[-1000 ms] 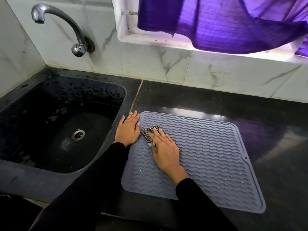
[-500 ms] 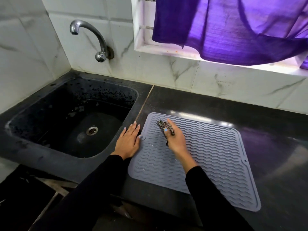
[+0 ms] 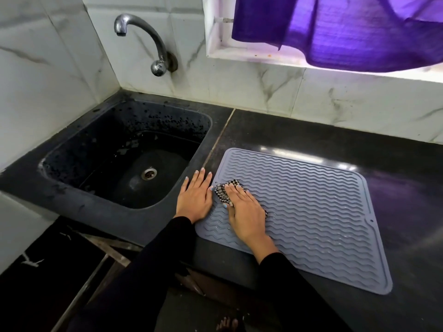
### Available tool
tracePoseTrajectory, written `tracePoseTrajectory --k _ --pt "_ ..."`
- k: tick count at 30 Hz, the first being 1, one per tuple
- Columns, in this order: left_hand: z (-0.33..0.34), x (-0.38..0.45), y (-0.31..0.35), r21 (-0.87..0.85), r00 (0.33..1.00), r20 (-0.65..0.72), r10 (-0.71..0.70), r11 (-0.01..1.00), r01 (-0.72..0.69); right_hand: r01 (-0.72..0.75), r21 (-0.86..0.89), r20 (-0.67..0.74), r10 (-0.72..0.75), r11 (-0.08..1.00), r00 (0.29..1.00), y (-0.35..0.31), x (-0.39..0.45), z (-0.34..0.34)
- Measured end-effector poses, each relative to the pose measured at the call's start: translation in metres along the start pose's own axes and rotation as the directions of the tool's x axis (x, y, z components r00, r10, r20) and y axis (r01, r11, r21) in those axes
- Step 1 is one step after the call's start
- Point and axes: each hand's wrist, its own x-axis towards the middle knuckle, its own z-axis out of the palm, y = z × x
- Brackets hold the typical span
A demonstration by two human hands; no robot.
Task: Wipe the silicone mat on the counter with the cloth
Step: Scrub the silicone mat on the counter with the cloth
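A right hand (image 3: 245, 210) presses a checked cloth (image 3: 224, 192) flat, fingers straight, onto the near-left part of a grey silicone mat (image 3: 311, 212) on a dark counter (image 3: 299, 137). The left hand (image 3: 195, 196) lies flat w/ fingers extended at the mat's left edge, beside a black sink (image 3: 72, 164) & tap (image 3: 143, 39).

Home kitchen: black sink (image 3: 72, 154) set in dark stone surface (image 3: 299, 137), wall-mounted chrome tap (image 3: 143, 32), marble-look wall tiles (image 3: 263, 85), purple curtain (image 3: 347, 27) over window.
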Motion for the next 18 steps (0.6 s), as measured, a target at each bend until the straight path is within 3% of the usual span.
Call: tracePoseTrajectory --k 2,4,5,6,8,9,10,12,14,16,18 --pt "0.001 0.000 -0.001 -0.007 1.000 -0.008 0.001 1.000 -0.001 -0.081 0.078 0.053 0.077 0.994 0.996 0.001 0.005 -0.010" --pt "0.002 0.000 -0.002 -0.025 1.000 -0.012 -0.003 1.000 0.002 -0.232 0.312 0.147 0.195 0.921 0.970 0.008 0.016 -0.021" --pt "0.002 0.000 -0.002 -0.037 1.000 -0.015 -0.007 0.999 0.006 -0.332 0.494 0.204 0.264 0.803 0.943 0.011 0.023 -0.027" --pt "0.001 0.000 -0.002 -0.049 1.000 -0.016 -0.009 0.999 0.008 -0.429 0.661 0.262 0.346 0.616 0.901 0.014 0.028 -0.036" --pt "0.001 -0.001 -0.001 -0.059 1.000 -0.018 -0.007 0.998 0.006 -0.492 0.835 0.330 0.490 0.246 0.807 0.017 0.032 -0.050" --pt "0.001 -0.001 0.000 -0.060 1.000 -0.021 -0.004 0.998 0.003 -0.467 0.865 0.309 0.538 0.184 0.784 0.017 0.030 -0.053" --pt "0.000 -0.002 0.000 -0.061 1.000 -0.026 0.000 0.998 -0.002 -0.450 0.858 0.253 0.561 0.246 0.789 0.015 0.027 -0.055" --pt "0.000 -0.002 -0.001 -0.067 0.999 -0.037 0.002 0.998 -0.005 -0.420 0.714 0.126 0.487 0.561 0.864 0.003 0.016 -0.058" --pt "0.001 -0.002 -0.002 -0.063 0.999 -0.040 0.005 0.998 -0.007 -0.315 0.376 0.116 0.293 0.871 0.949 -0.012 0.003 -0.047" --pt "0.002 -0.002 -0.002 -0.042 0.999 -0.047 0.008 0.999 -0.010 -0.148 0.001 0.165 0.146 0.989 0.975 -0.023 -0.008 -0.029" --pt "0.003 -0.001 -0.001 -0.026 0.999 -0.045 0.008 1.000 -0.009 -0.093 -0.148 0.189 0.120 0.985 0.975 -0.028 -0.013 -0.019"
